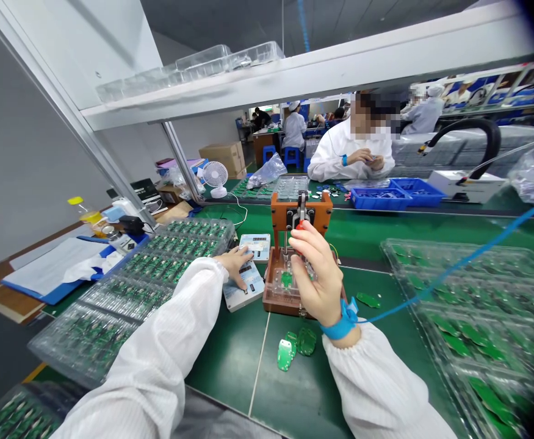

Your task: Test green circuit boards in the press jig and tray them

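Observation:
My left hand (236, 266) lies with fingers spread on a white-and-blue instrument box (245, 288), its fingertips near the buttons. A second similar box (256, 244) with a dark display sits just behind it. My right hand (318, 274), with a blue wrist strap (341, 321), curls its fingers round the red handle (299, 227) of a toggle clamp; the fingers hide part of the handle. The clamp is mounted on a brown test fixture (277, 213). Inside the fixture, under a clear plate, a green circuit board (286, 279) shows. Several loose green boards (285, 353) lie in front.
Clear trays of boards stand left (124, 292) and right (477, 305). A single board (368, 300) lies right of the fixture. A blue cord (459, 265) runs from my wrist strap. Behind are a small fan (215, 177), blue bins (380, 198) and a co-worker (335, 152). A shelf (321, 76) crosses overhead.

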